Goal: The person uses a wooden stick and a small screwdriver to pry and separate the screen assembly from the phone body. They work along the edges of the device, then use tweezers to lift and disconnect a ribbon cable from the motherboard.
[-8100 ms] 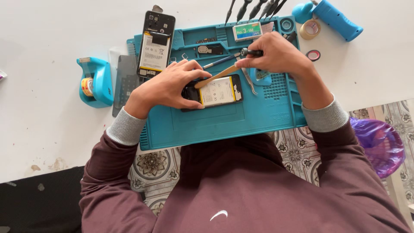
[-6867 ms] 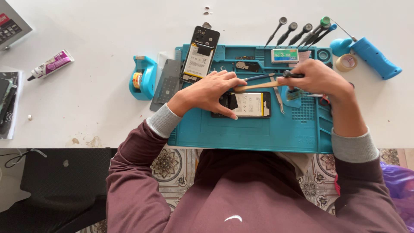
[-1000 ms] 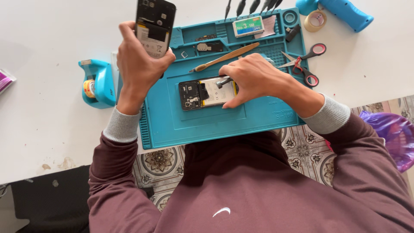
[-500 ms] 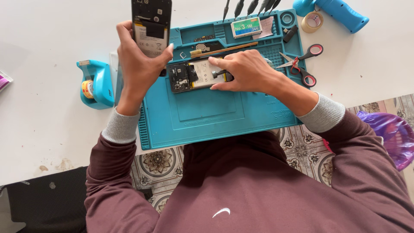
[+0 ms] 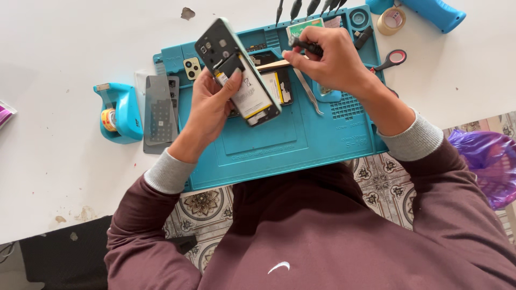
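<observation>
My left hand (image 5: 209,110) holds an opened phone (image 5: 239,72) tilted above the blue work mat (image 5: 279,145), its battery and dark inner parts facing up. My right hand (image 5: 336,62) is closed on a thin dark screwdriver-like tool (image 5: 306,46) just right of that phone's top end. A second opened phone (image 5: 280,86) lies flat on the mat, partly hidden under the held phone. Metal tweezers (image 5: 308,91) rest on the mat below my right hand.
A grey flat panel (image 5: 159,113) and a blue tape dispenser (image 5: 119,113) lie left of the mat. Red-handled scissors (image 5: 392,58), a tape roll (image 5: 391,20) and a blue tool (image 5: 432,12) sit at the right. Screwdrivers (image 5: 303,8) line the mat's far edge. A purple bag (image 5: 484,161) hangs right.
My left hand has brought the held phone down over the mat. My right hand has left the phone lying on the mat and now grips a dark tool.
</observation>
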